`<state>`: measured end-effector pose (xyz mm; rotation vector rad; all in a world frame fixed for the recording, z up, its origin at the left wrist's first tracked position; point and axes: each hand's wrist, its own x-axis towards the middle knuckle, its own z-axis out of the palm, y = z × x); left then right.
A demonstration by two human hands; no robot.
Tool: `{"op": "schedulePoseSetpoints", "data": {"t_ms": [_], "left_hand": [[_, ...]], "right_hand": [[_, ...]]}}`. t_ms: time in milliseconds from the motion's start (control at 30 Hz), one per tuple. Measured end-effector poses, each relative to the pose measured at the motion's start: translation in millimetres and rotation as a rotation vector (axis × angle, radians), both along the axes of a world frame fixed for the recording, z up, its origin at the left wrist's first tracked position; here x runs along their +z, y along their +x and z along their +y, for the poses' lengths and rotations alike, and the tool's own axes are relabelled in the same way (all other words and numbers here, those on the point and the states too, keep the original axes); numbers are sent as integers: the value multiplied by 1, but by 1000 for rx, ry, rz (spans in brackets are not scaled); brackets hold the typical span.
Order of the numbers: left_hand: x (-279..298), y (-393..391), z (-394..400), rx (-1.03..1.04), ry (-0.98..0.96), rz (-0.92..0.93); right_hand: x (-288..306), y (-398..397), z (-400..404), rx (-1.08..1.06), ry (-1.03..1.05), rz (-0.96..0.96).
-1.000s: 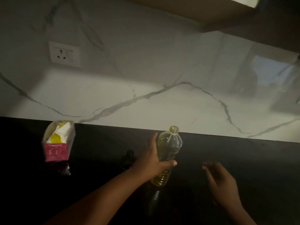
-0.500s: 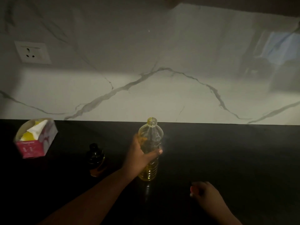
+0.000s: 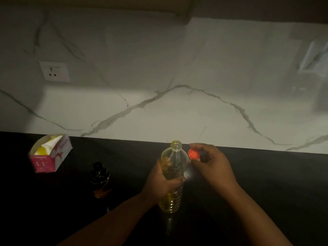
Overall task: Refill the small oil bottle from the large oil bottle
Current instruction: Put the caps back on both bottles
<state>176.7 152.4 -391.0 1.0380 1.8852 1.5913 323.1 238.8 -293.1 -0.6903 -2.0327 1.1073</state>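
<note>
No words or numbers can be read. The pink box (image 3: 50, 154) at the left of the frame has small white marks on its front, too blurry to make out.

The clear ribbed plastic bottle (image 3: 174, 167) holds yellow oil, and the round cap (image 3: 193, 154) is orange-red. The desk (image 3: 275, 174) is black; the white marble wall (image 3: 177, 110) has grey veins.

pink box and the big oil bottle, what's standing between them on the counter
In the head view, the small dark oil bottle stands between the pink box and the large oil bottle, touching neither.
</note>
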Motion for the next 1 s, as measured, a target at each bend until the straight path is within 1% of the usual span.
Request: {"op": "schedulePoseSetpoints", "data": {"t_ms": [100,167,333,467,533,700,767,867,933,1000], "left_hand": [[-2,-2,-1,-20,8,7],[-2,-5,-1,-16,12,2],[-2,-9,-2,-7,19,0],[2,-13,-6,-14,4,15],[2,-17,-8,-14,-1,20],[1,-23,-16,12,21,23],[0,-26,-20,15,22,23],[1,-31,-24,3,7,33],[2,-32,-25,1,2,43],[2,-32,-25,-2,-6,44]], "right_hand": [[11,-19,10,16,234,-139],[16,-31,12,35,339,-226],[22,-47,14,126,343,-223],[24,-52,8,227,263,-145],[25,-54,4,254,268,-123],[27,-60,-3,309,385,-123],[27,-62,-7,327,497,-129],[26,-67,-9,315,656,-194],[25,-69,-10,318,640,-204],[24,-70,-12,324,573,-198]]}}
